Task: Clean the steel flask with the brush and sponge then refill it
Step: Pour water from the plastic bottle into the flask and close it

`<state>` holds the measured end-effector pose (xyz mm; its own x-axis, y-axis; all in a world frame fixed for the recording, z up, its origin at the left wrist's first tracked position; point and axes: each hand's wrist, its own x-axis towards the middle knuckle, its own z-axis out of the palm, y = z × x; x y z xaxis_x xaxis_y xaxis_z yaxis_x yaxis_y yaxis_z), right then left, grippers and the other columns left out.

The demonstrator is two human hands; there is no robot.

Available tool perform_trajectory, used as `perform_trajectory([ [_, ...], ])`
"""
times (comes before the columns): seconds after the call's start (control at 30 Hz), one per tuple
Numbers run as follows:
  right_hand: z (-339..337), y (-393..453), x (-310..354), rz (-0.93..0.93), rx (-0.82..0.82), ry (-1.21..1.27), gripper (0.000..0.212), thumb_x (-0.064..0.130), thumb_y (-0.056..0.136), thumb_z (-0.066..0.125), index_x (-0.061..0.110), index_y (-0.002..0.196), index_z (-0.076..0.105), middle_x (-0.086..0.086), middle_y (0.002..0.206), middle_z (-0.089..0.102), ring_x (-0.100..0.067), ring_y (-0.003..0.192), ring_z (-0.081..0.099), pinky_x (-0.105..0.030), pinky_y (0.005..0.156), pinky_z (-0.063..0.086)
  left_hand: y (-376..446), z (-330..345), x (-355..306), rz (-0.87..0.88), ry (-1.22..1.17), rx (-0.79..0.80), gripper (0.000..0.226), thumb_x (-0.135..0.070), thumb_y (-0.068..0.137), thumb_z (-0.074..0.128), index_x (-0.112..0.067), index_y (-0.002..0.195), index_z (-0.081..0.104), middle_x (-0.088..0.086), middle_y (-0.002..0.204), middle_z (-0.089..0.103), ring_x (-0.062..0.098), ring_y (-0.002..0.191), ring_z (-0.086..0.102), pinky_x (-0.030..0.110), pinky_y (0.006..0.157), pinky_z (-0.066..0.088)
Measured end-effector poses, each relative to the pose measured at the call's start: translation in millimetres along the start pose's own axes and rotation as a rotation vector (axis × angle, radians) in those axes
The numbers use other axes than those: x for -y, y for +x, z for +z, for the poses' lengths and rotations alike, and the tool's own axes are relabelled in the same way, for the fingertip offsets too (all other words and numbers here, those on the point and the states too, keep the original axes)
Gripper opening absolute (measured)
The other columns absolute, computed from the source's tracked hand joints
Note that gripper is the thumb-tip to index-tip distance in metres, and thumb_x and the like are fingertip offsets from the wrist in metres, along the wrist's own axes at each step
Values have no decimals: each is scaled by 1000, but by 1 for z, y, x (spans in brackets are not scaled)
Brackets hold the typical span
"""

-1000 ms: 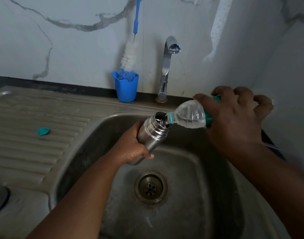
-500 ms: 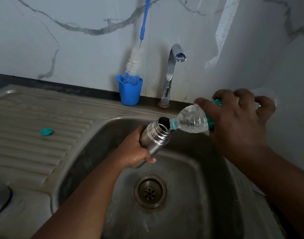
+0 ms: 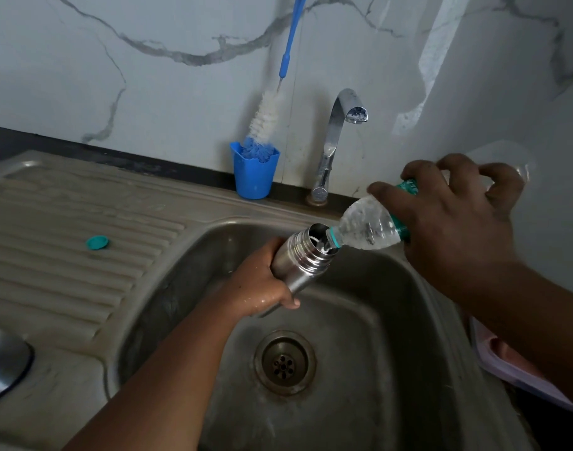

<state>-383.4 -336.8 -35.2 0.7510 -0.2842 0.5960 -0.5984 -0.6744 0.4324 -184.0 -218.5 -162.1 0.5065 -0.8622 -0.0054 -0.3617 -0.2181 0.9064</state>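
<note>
Obs. at the sink. The left hand [image 3: 262, 281] is wrapped around the body of the steel flask [image 3: 303, 258], fingers curled under it and the thumb tip showing at its lower side. The flask is held over the sink basin [image 3: 359, 320], above and to the back of the drain [image 3: 285, 362], tilted with its open, threaded mouth pointing up and to the right. The hand's skin is wet, with droplets visible on it.

The right hand [image 3: 454, 216] grips a clear plastic bottle [image 3: 369, 227] with a teal label, fingers curled over the top of it. The bottle is tipped nearly horizontal, its teal neck ring touching the flask's rim. Water is visible in the bottle's shoulder, and a thin stream runs from its mouth into the flask.

Surroundings: a bottle brush [image 3: 265, 115] with white and blue bristles and a blue handle stands head-down in a blue cup [image 3: 254, 177] against the marble-patterned wall. The cup sits on the back ledge, just left of the chrome tap [image 3: 333, 141]. The tap's spout is above and behind the flask, with no water running from it. A small teal cap [image 3: 97, 242] lies alone on the ribbed draining board [image 3: 67, 255], well left of the basin. A round steel object is partly visible at the lower left edge; I cannot tell what it is.
</note>
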Motion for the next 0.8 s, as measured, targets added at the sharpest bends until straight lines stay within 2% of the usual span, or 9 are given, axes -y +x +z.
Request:
perform_trajectory([
  [0.37,-4,11,0,-90,-23,-140,75,16,53,87,24,122,59,-16,125,54,-41,118,42,-43,98,16,-1,0,-1,-14,29,-4,87,-6,51,91,-40,120,50,-10,110,68,12,100,64,38,87,55],
  [0.53,-4,13,1,-104,-45,-183,70,17,56,86,23,121,60,-16,125,55,-40,118,40,-42,98,16,-1,1,-2,-38,37,-13,92,-20,43,89,-42,124,50,-11,110,67,15,100,64,47,89,56],
  [0.63,-3,15,3,-145,-62,-241,67,14,57,83,21,119,59,-17,123,54,-40,116,41,-42,97,17,-1,1,-2,-44,51,-37,89,-24,41,88,-42,119,50,-12,107,67,15,99,64,45,88,55],
  [0.8,-5,22,4,-308,-108,-522,52,17,69,64,21,120,54,-11,120,54,-36,116,48,-47,99,21,-3,-1,-4,-24,88,-76,76,-11,51,92,-39,108,50,-14,98,64,8,91,61,31,77,51],
])
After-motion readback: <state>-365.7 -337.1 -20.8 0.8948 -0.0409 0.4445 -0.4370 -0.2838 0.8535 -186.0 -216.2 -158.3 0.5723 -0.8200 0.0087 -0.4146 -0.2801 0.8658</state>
